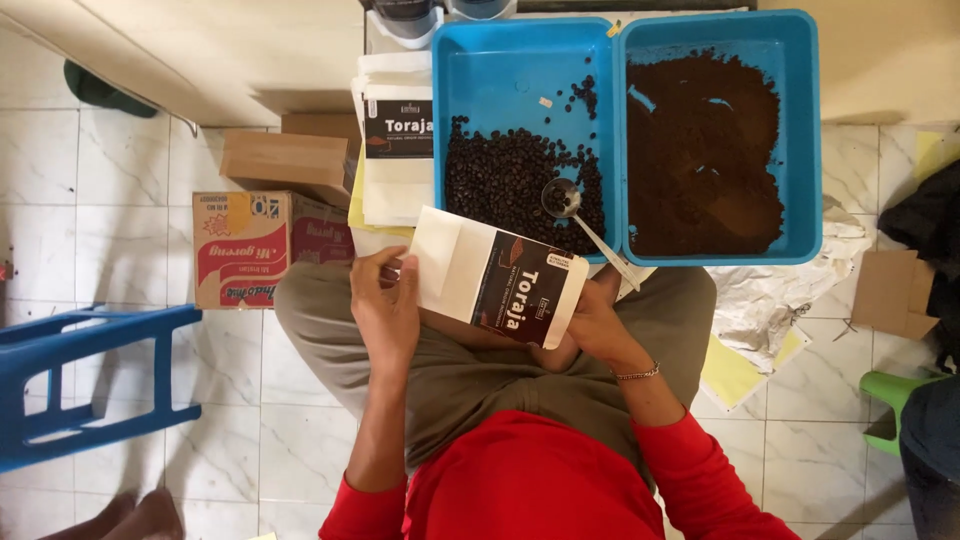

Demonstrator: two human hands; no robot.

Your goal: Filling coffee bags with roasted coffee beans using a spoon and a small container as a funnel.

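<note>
A white paper pouch [497, 277] with a dark label lies tilted across the person's lap, just in front of the near edge of the blue trays. The left hand [385, 305] is closed on its left end, fingers wrapped over the white flap. The right hand [590, 320] grips the pouch's right end from beneath, so most of that hand is hidden behind the pouch; a thin bracelet [638, 374] circles the wrist.

Just beyond the pouch stand two blue trays side by side, touching. The left tray [500, 60] holds dark coffee beans [500, 180] heaped toward its near side, with its far half mostly bare. A metal scoop [562, 197] rests in the beans, its handle running out over the tray's near edge toward the right hand. The right tray [800, 130] is nearly filled with brown ground coffee [700, 150].

Left of the trays sits a stack of pouches [395, 140] of the same kind. Farther left, a cardboard box [250, 250] stands on the tiled floor [120, 180], and a blue stool [90, 380] lies at the frame's left edge. To the right are crumpled paper [775, 295] and a green stool [890, 400]. Open floor shows between the box and the blue stool.
</note>
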